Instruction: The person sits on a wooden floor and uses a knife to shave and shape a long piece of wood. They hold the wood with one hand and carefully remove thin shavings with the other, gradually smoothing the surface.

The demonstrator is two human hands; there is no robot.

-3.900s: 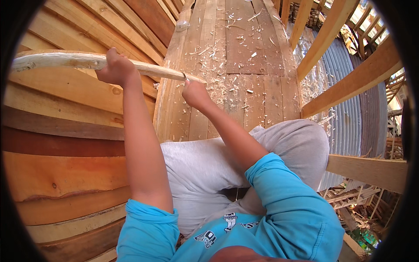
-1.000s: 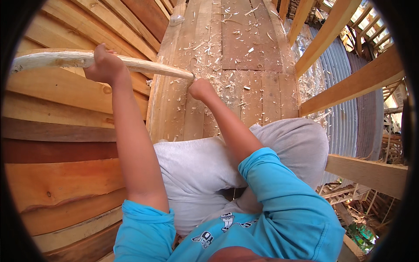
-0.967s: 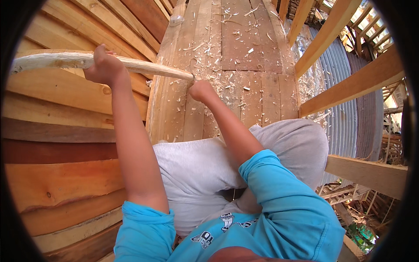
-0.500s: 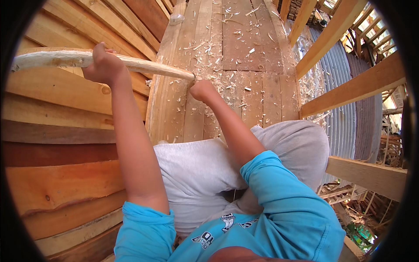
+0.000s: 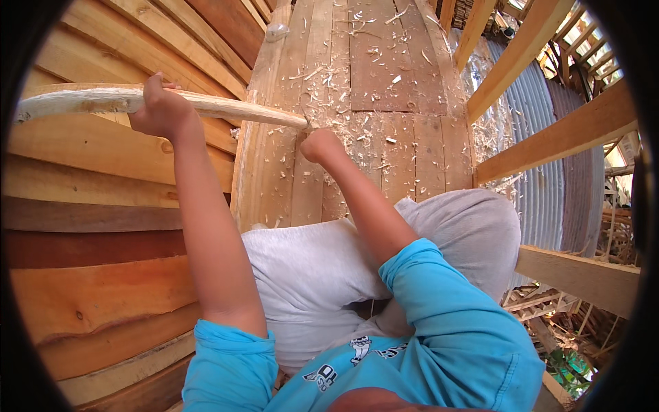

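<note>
A long, pale, peeled wooden pole (image 5: 240,108), slightly curved, stretches from the far left toward the middle. Its surface looks freshly shaved. My left hand (image 5: 163,110) is wrapped round it, left of the pole's midpoint, with the thumb side up. At the pole's right end, my right hand (image 5: 321,145) is closed in a fist. A thin grey knife blade (image 5: 307,122) sticks out of this fist and touches or nearly touches the pole's tip. The knife's handle is hidden inside the fingers.
Wood shavings (image 5: 374,51) lie scattered over the plank floor (image 5: 429,147). Stacked boards (image 5: 89,250) form a wall on the left. On the right are wooden rails (image 5: 563,147) with corrugated metal sheets (image 5: 539,199) beyond. A clear plastic item (image 5: 277,31) lies at the far left floor edge.
My right hand has shifted very slightly down, and more of the blade shows above it. The pole's left part and my left hand have dipped a little.
</note>
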